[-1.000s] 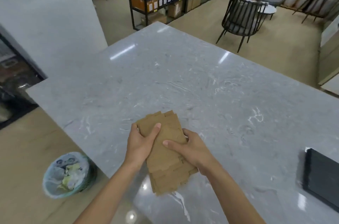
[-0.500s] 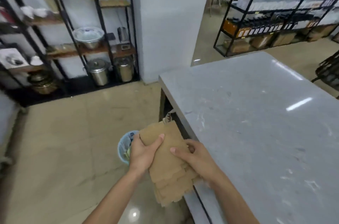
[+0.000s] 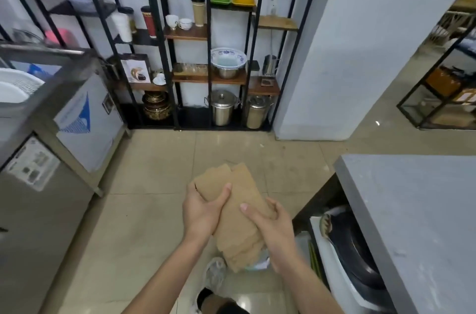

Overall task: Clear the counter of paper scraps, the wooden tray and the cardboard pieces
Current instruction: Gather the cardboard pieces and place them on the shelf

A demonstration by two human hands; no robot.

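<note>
A stack of brown cardboard pieces [image 3: 238,213] is held over the tiled floor, left of the grey marble counter [image 3: 417,215]. My left hand [image 3: 203,208] grips the stack's left edge with the thumb on top. My right hand [image 3: 270,226] holds its right side, thumb across the top. The pieces are fanned slightly at both ends. The waste bin below is almost fully hidden by the stack and my hands. No paper scraps or wooden tray are in sight.
A steel refrigerated unit [image 3: 51,138] stands at left. A black metal shelf rack [image 3: 206,56] with pots, bowls and cups lines the wall ahead. A white pillar [image 3: 347,56] rises at right. Under the counter sits a dark pan [image 3: 353,244]. My shoe [image 3: 215,275] is below.
I have turned left, away from the counter. The cardboard stack, held in both hands, has moved off the counter top and now hangs over the floor beside it.
</note>
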